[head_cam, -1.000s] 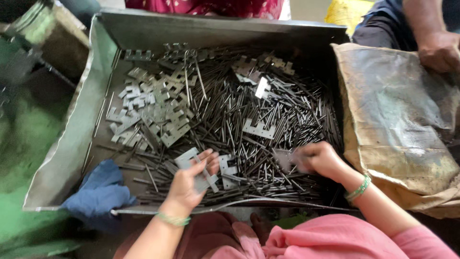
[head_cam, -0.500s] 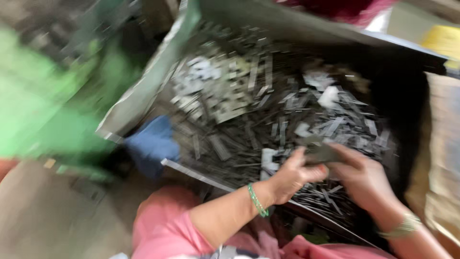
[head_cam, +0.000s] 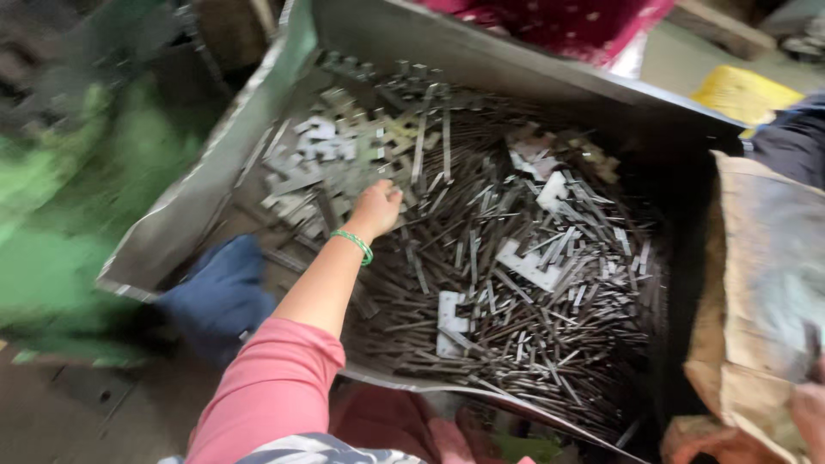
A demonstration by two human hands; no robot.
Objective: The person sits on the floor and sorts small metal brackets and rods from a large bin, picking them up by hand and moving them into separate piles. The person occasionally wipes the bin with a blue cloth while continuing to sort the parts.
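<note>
Left hand (head_cam: 375, 209), green bangle at wrist, fingers curled down into flat notched metal plates (head_cam: 322, 163), grip unclear, thin grey metal strips (head_cam: 516, 258) heaped beside, dented sheet-metal tray (head_cam: 198, 206), blue cloth (head_cam: 219, 292), brown sack (head_cam: 756, 283).

Blurred green floor (head_cam: 51, 258), dim workshop light

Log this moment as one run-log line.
left hand: reaching into notched plates | right hand: out of view | metal tray: thin strips heaped
</note>
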